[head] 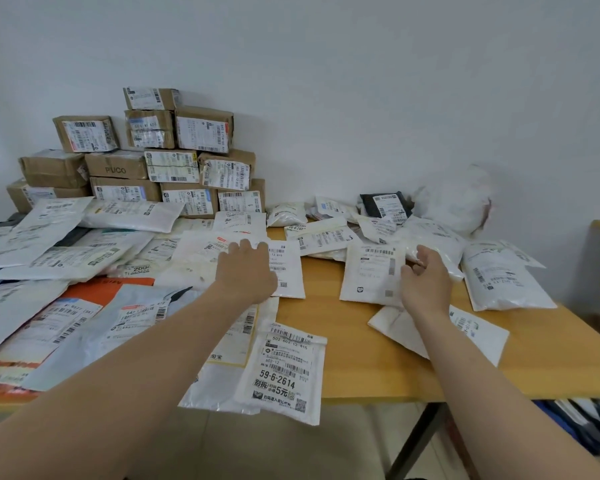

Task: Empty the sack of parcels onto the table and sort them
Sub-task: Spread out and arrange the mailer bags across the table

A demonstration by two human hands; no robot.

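Sack lies emptied at table back. Boxes stacked, mailers piled left; right cluster unsorted. Your left hand presses flat, open; right hand pinches a white mailer.

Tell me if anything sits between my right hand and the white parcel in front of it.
Nothing visible does. The right hand is already at the right edge of the white parcel, fingers curled on it; whether they grip it is unclear.
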